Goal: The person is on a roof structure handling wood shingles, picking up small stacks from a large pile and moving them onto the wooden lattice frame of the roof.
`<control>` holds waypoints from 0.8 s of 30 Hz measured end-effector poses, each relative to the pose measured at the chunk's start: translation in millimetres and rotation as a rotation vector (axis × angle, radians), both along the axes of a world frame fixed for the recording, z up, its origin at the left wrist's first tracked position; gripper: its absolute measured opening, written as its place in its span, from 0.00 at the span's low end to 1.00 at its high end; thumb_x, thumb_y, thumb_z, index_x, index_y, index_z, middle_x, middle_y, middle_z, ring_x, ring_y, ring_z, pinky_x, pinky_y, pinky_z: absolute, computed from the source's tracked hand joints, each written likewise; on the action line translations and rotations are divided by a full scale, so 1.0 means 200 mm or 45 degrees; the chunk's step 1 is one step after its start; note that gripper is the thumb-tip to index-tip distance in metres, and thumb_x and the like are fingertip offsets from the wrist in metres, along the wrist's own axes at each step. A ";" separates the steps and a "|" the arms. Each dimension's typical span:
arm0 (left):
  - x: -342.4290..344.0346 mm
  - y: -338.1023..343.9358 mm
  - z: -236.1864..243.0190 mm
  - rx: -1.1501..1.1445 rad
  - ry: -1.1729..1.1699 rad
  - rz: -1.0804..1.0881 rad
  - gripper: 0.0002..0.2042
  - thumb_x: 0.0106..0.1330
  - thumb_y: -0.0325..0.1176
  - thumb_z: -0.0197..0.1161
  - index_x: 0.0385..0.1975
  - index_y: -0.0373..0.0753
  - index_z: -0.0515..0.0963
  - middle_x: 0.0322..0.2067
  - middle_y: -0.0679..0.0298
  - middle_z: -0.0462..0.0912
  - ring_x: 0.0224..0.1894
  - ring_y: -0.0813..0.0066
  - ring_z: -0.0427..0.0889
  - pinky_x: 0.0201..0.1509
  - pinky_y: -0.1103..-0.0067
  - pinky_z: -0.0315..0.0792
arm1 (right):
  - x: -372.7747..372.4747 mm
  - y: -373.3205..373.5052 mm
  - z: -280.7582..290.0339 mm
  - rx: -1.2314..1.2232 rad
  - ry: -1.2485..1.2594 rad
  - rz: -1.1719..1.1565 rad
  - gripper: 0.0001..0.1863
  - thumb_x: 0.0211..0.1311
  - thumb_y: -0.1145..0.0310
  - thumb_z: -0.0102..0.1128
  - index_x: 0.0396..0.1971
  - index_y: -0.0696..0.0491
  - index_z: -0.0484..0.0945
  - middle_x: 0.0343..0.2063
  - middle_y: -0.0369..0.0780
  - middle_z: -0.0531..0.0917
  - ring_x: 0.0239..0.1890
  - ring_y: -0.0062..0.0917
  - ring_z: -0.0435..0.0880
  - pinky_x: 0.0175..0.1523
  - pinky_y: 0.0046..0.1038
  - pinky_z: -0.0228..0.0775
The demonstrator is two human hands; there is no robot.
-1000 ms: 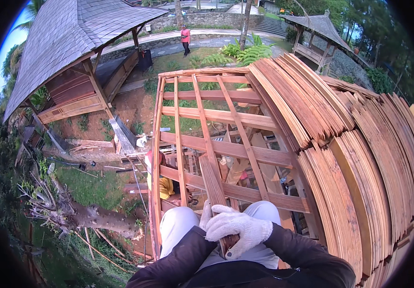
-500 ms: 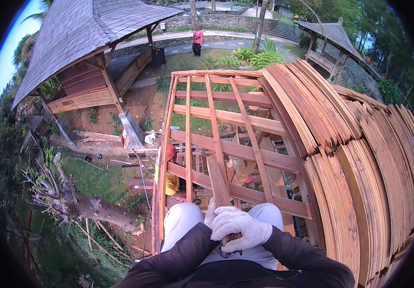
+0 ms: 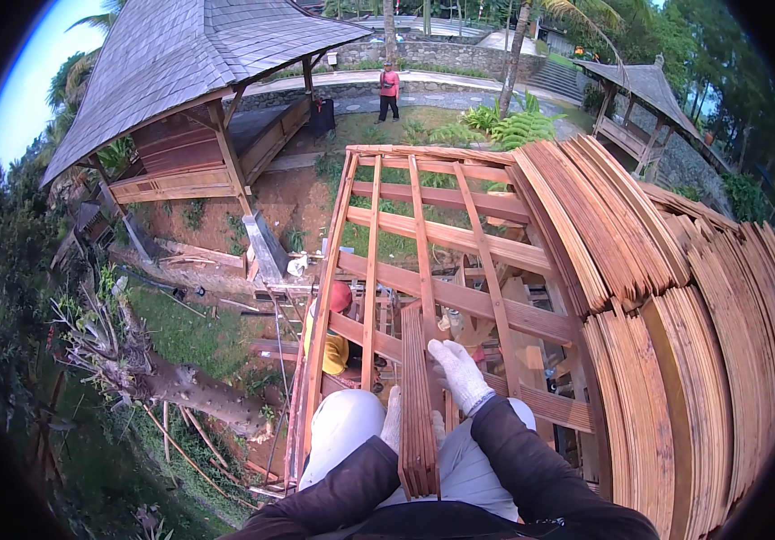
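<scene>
A bundle of thin reddish-brown wooden shingles (image 3: 417,396) stands lengthwise between my knees, its near end toward my lap. My left hand (image 3: 392,421), in a white knitted glove, wraps round it from beneath; its palm shows on the left side and fingertips on the right. The bundle covers the rest of that hand. My right hand (image 3: 461,373), gloved the same way, is off the near end and beside the bundle's upper right edge. Its fingers are stretched out and hold nothing; whether the fingertips touch the wood I cannot tell.
I sit high on an open roof frame of wooden battens (image 3: 423,243). Tall stacks of shingles (image 3: 666,378) line my right. Below the frame is a person in a red helmet (image 3: 340,295); another in a pink top (image 3: 389,85) stands far off. A cut tree trunk (image 3: 207,396) lies left.
My right hand has let go of the bundle's near end and moved forward along its right side. The bundle now stands straighter, its edges facing up. My view has shifted slightly.
</scene>
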State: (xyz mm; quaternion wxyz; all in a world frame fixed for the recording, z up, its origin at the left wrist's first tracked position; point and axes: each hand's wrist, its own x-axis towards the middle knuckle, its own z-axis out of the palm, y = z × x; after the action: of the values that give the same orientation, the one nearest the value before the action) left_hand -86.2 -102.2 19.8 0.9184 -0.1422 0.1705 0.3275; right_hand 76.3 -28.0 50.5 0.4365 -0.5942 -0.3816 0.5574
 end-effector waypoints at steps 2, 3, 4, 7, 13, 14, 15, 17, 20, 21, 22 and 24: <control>0.00 0.00 0.01 0.031 0.128 -0.059 0.43 0.61 0.82 0.41 0.44 0.42 0.77 0.28 0.55 0.78 0.26 0.58 0.78 0.30 0.64 0.77 | -0.01 0.06 -0.14 -0.138 -0.034 0.119 0.32 0.68 0.41 0.61 0.59 0.52 0.76 0.47 0.40 0.81 0.50 0.29 0.79 0.57 0.34 0.72; 0.01 0.01 0.02 0.054 0.226 -0.110 0.43 0.60 0.83 0.41 0.42 0.42 0.77 0.27 0.55 0.78 0.25 0.58 0.78 0.29 0.64 0.76 | 0.00 0.09 -0.28 -0.188 0.018 0.114 0.33 0.68 0.38 0.59 0.59 0.52 0.76 0.48 0.42 0.82 0.51 0.31 0.79 0.58 0.37 0.72; 0.00 0.02 0.03 0.084 0.329 -0.137 0.43 0.59 0.83 0.40 0.40 0.42 0.77 0.26 0.55 0.78 0.24 0.58 0.78 0.28 0.64 0.76 | -0.04 0.09 -0.26 -0.281 0.243 0.127 0.34 0.67 0.37 0.59 0.58 0.52 0.76 0.48 0.42 0.82 0.49 0.32 0.80 0.56 0.37 0.74; -0.04 0.03 0.00 0.107 0.004 -0.100 0.43 0.61 0.82 0.41 0.39 0.41 0.77 0.25 0.56 0.78 0.24 0.58 0.79 0.29 0.64 0.77 | -0.16 0.09 -0.17 -0.462 0.760 0.161 0.37 0.66 0.34 0.58 0.57 0.54 0.76 0.45 0.44 0.84 0.42 0.35 0.84 0.50 0.38 0.80; 0.03 0.03 0.09 0.301 0.331 -0.074 0.39 0.60 0.79 0.51 0.39 0.41 0.78 0.26 0.61 0.76 0.25 0.66 0.77 0.28 0.70 0.73 | -0.14 0.09 0.01 -0.364 1.021 0.227 0.39 0.63 0.32 0.60 0.51 0.57 0.77 0.35 0.47 0.84 0.33 0.37 0.86 0.42 0.39 0.83; 0.06 0.03 0.12 0.292 0.372 -0.060 0.38 0.61 0.78 0.52 0.40 0.41 0.78 0.26 0.62 0.76 0.26 0.67 0.77 0.29 0.72 0.73 | -0.10 0.10 0.01 -0.365 1.068 0.227 0.38 0.63 0.32 0.60 0.49 0.58 0.77 0.34 0.47 0.84 0.33 0.37 0.86 0.41 0.39 0.83; 0.07 0.03 0.14 0.273 0.425 -0.041 0.37 0.62 0.77 0.52 0.41 0.41 0.78 0.27 0.63 0.76 0.26 0.68 0.77 0.31 0.73 0.73 | -0.08 0.11 0.00 -0.378 1.126 0.232 0.38 0.63 0.32 0.60 0.48 0.58 0.77 0.34 0.46 0.84 0.33 0.37 0.86 0.41 0.39 0.83; 0.09 0.03 0.17 0.276 0.447 -0.040 0.36 0.64 0.74 0.53 0.42 0.41 0.77 0.29 0.65 0.76 0.27 0.70 0.76 0.33 0.75 0.73 | -0.06 0.13 0.03 -0.249 1.160 0.191 0.40 0.62 0.31 0.59 0.43 0.62 0.78 0.32 0.46 0.84 0.31 0.36 0.85 0.40 0.37 0.83; 0.13 0.08 0.17 0.299 0.321 -0.135 0.34 0.65 0.70 0.56 0.46 0.40 0.76 0.33 0.67 0.75 0.27 0.74 0.74 0.34 0.76 0.73 | 0.01 0.14 0.07 -0.154 1.056 0.052 0.45 0.57 0.27 0.59 0.41 0.64 0.81 0.29 0.47 0.85 0.28 0.35 0.86 0.36 0.33 0.84; 0.15 0.11 0.17 0.287 0.293 -0.157 0.33 0.65 0.70 0.56 0.45 0.39 0.76 0.32 0.67 0.75 0.27 0.74 0.74 0.33 0.75 0.73 | 0.04 0.16 0.07 -0.149 1.028 0.005 0.45 0.57 0.27 0.59 0.40 0.64 0.81 0.29 0.47 0.85 0.27 0.35 0.86 0.35 0.33 0.84; 0.16 0.13 0.17 0.274 0.266 -0.178 0.33 0.65 0.70 0.57 0.45 0.39 0.76 0.32 0.67 0.75 0.27 0.74 0.74 0.33 0.75 0.73 | 0.06 0.16 0.06 -0.144 1.001 -0.041 0.44 0.57 0.27 0.59 0.40 0.63 0.81 0.29 0.47 0.85 0.27 0.35 0.86 0.35 0.33 0.84; 0.19 0.19 0.14 0.294 0.239 -0.228 0.33 0.63 0.70 0.57 0.40 0.39 0.77 0.29 0.66 0.73 0.25 0.72 0.73 0.30 0.73 0.72 | 0.07 0.15 0.04 -0.201 1.002 -0.120 0.41 0.59 0.30 0.59 0.40 0.62 0.78 0.27 0.46 0.82 0.25 0.35 0.84 0.33 0.34 0.82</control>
State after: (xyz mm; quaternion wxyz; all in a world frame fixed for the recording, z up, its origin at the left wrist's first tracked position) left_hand -47.6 -64.8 47.5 0.9342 0.0111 0.2289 0.2735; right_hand 90.8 1.2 58.8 0.5275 -0.3840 -0.1138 0.7493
